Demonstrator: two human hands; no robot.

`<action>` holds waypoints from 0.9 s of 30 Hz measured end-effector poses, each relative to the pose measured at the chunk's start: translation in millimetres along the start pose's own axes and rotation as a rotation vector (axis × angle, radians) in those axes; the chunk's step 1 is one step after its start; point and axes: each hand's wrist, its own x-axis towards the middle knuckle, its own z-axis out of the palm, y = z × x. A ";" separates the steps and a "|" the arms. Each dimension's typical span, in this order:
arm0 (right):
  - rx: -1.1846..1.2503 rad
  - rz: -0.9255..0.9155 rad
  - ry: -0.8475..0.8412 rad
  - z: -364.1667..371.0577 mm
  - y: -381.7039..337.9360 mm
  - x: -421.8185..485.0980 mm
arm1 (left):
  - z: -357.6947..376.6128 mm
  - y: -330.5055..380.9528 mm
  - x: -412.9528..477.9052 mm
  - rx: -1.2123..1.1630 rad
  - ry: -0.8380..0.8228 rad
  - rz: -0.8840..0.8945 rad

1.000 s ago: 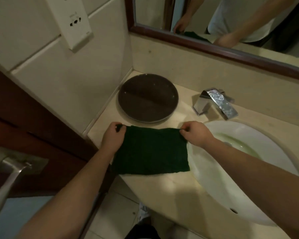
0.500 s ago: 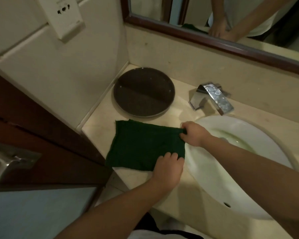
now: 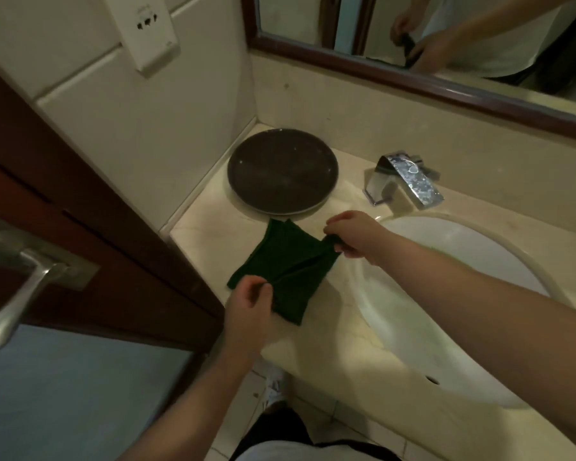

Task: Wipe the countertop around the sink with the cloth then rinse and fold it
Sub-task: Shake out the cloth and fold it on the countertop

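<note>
Head view: the green cloth (image 3: 281, 261) lies partly folded on the countertop (image 3: 316, 341), between the dark round plate (image 3: 281, 171) and the sink (image 3: 446, 294). My left hand (image 3: 250, 304) pinches its near edge; my right hand (image 3: 354, 232) pinches its far right corner.

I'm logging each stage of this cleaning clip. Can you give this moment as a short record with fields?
stage: folding
cloth: dark green cloth, partly folded, on the countertop left of the sink
left hand: left hand pinches the near edge
right hand: right hand pinches the far corner
behind cloth: round dark plate
faucet: faucet, no water visible
</note>
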 end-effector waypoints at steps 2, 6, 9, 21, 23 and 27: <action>0.023 -0.025 -0.018 23.3 -17.2 12.7 | -18.0 -7.7 21.7 0.009 0.104 -0.079; 0.059 -0.036 -0.023 58.6 -34.3 37.7 | -38.0 -18.7 56.2 0.168 0.152 -0.204; -0.222 -0.099 -0.022 69.2 -24.1 44.3 | -41.7 -24.9 68.1 0.380 0.126 -0.176; -1.190 -0.899 -0.061 92.0 86.7 6.6 | -20.0 -11.8 85.3 0.939 -0.180 -0.175; -1.045 -0.850 -0.061 85.6 88.3 2.1 | -21.3 -9.5 88.2 0.749 -0.225 -0.245; -0.505 -0.542 -0.011 64.0 76.5 -2.0 | -21.0 13.3 97.5 0.420 -0.164 -0.284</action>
